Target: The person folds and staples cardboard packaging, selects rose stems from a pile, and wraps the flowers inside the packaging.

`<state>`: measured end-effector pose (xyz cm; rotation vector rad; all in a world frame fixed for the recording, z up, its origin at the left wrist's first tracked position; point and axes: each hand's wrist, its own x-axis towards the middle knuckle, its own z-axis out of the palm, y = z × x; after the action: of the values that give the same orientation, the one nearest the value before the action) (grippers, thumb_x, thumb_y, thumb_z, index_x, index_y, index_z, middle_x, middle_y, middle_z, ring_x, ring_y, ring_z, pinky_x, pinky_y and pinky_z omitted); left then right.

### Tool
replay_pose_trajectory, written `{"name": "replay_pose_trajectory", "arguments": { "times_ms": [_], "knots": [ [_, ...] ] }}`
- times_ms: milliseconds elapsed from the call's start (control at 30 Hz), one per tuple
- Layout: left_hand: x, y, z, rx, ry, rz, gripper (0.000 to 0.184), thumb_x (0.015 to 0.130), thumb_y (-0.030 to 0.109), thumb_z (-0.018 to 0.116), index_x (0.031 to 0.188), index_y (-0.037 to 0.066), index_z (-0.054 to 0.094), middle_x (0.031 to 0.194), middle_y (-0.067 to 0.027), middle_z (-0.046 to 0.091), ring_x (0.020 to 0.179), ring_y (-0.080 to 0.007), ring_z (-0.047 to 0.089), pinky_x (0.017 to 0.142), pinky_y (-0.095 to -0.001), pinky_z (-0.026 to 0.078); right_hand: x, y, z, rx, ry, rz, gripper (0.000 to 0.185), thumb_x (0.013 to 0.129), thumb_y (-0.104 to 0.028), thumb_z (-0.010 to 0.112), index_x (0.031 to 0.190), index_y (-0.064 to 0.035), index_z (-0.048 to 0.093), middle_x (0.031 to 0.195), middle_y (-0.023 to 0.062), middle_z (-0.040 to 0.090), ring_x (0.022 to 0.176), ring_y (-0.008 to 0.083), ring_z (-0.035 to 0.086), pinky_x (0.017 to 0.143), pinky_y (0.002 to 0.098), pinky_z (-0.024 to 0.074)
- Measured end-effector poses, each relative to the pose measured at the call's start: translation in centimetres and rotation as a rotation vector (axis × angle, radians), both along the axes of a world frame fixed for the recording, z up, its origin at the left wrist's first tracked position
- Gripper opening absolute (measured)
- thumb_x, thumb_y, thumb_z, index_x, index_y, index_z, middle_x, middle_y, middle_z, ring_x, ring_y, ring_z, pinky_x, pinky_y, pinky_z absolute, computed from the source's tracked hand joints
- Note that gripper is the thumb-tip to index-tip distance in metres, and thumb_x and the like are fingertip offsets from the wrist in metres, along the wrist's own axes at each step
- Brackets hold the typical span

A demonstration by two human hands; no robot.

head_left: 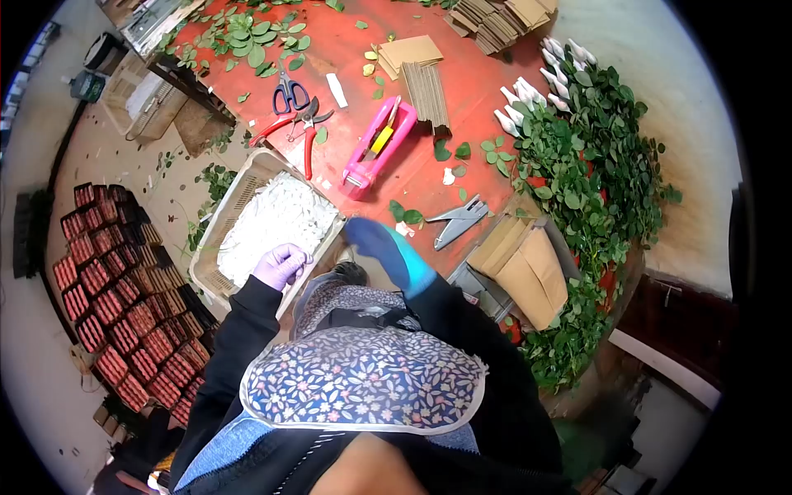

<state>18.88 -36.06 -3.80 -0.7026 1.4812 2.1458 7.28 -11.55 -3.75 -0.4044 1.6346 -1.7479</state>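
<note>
My left hand [282, 266], in a thin purple glove, is at the front edge of a beige plastic basket [219, 216]. Its fingers are curled together; whatever may be between them is too small to name. White paper-like strips [272, 219] fill the basket. My right hand [388, 252], in a dark and light blue glove, is just right of the basket by the table edge, and its separate fingers cannot be made out. Beyond it, a pink tape dispenser [379, 148] with a yellow part lies on the red table [330, 41]. A grey stapler-like tool [459, 221] lies to the right.
Red-handled pruners [307, 136] and blue scissors [289, 95] lie behind the basket. Cardboard pieces [425, 99] lie on the table, with a cardboard box [528, 272] at its near edge. Leafy stems [594, 148] with white-wrapped heads cover the right side. Red-filled trays [132, 305] stand lower left.
</note>
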Motion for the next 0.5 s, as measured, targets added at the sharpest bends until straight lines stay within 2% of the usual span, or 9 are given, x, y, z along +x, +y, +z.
{"name": "replay_pose_trajectory", "arguments": {
  "times_ms": [67,133,233,267,300,333,400,433,500],
  "knots": [
    [0.0,0.2,-0.4,-0.023,-0.007,-0.025,0.02,0.094,0.027,0.063,0.09,0.008,0.066,0.069,0.0043,0.057,0.057,-0.0027,0.045,0.051,-0.0183,0.036,-1.7,-3.1,-1.3,-0.105,0.254,-0.028,0.039,0.097,-0.029,0.055,0.126,-0.0016,0.056,0.115,0.0063,0.063,0.104,0.0165,0.061,0.084,0.0278,0.0491],
    [-0.2,0.4,-0.7,-0.067,-0.006,-0.05,0.02,0.095,0.027,0.061,0.091,0.008,0.067,0.066,0.0046,0.056,0.053,-0.0029,0.042,0.049,-0.0183,0.034,-3.3,-5.6,-2.3,-0.273,-0.812,-0.308,0.034,0.099,-0.018,0.049,0.127,0.0008,0.053,0.12,0.0134,0.062,0.109,0.0253,0.062,0.097,0.0342,0.0481],
    [0.0,0.5,-2.9,-0.115,-0.022,-0.087,0.021,0.095,0.027,0.061,0.091,0.008,0.068,0.066,0.0048,0.056,0.052,-0.0033,0.042,0.049,-0.0186,0.034,-3.7,-7.8,-1.9,-0.056,-0.886,-0.393,0.032,0.098,-0.025,0.05,0.116,-0.0003,0.059,0.109,0.0136,0.066,0.098,0.0265,0.066,0.091,0.0355,0.0518],
    [0.6,0.5,-3.8,-0.1,-0.041,-0.099,0.021,0.095,0.027,0.061,0.091,0.008,0.068,0.066,0.0048,0.056,0.052,-0.0033,0.042,0.049,-0.0186,0.034,-3.0,-7.7,-4.6,-0.086,-1.0,-0.415,0.031,0.097,-0.028,0.051,0.108,-0.0006,0.061,0.1,0.0132,0.069,0.092,0.0268,0.067,0.085,0.0357,0.0534],
    [1.5,0.7,-4.7,-0.125,-0.062,-0.144,0.019,0.094,0.025,0.062,0.089,0.007,0.068,0.066,0.0054,0.056,0.053,-0.0032,0.044,0.049,-0.0188,0.035,-1.2,-7.7,-8.0,-0.041,-1.056,-0.436,0.031,0.098,-0.026,0.048,0.108,-0.0004,0.061,0.1,0.0139,0.069,0.093,0.0265,0.067,0.082,0.0369,0.0531],
    [1.9,0.4,-5.9,-0.151,-0.077,-0.199,0.018,0.092,0.023,0.064,0.086,0.007,0.069,0.066,0.0059,0.057,0.055,-0.003,0.046,0.05,-0.0191,0.036,0.6,-6.8,-11.9,0.04,-0.545,-0.095,0.031,0.098,-0.026,0.047,0.108,-0.0004,0.061,0.1,0.0135,0.069,0.092,0.0265,0.067,0.083,0.0367,0.0529],
    [3.5,-0.1,-6.5,-0.124,-0.166,-0.289,0.018,0.092,0.023,0.065,0.085,0.007,0.069,0.066,0.0054,0.057,0.055,-0.004,0.047,0.051,-0.0199,0.038,0.9,-5.2,-10.9,0.001,-0.491,-0.017,0.031,0.099,-0.025,0.046,0.106,-0.0003,0.063,0.1,0.0124,0.069,0.09,0.0256,0.067,0.082,0.0354,0.0526],
    [3.5,-0.2,-5.9,0.009,-0.203,-0.286,0.017,0.093,0.022,0.064,0.091,0.006,0.069,0.066,0.0044,0.057,0.055,-0.0045,0.048,0.05,-0.0199,0.038,1.1,-4.7,-6.3,-0.164,-0.961,-0.296,0.03,0.099,-0.023,0.045,0.104,-0.0003,0.064,0.099,0.0117,0.069,0.089,0.0249,0.067,0.082,0.0343,0.0526],
    [2.3,1.0,-6.2,0.166,-0.164,-0.324,0.015,0.094,0.018,0.062,0.1,0.005,0.067,0.067,0.0029,0.058,0.052,-0.0047,0.047,0.048,-0.0196,0.036,1.5,-1.3,-1.0,-0.118,-0.566,-0.251,0.028,0.098,-0.02,0.048,0.106,0.002,0.065,0.1,0.0113,0.069,0.092,0.0222,0.068,0.084,0.0336,0.0525]
  ]
}}
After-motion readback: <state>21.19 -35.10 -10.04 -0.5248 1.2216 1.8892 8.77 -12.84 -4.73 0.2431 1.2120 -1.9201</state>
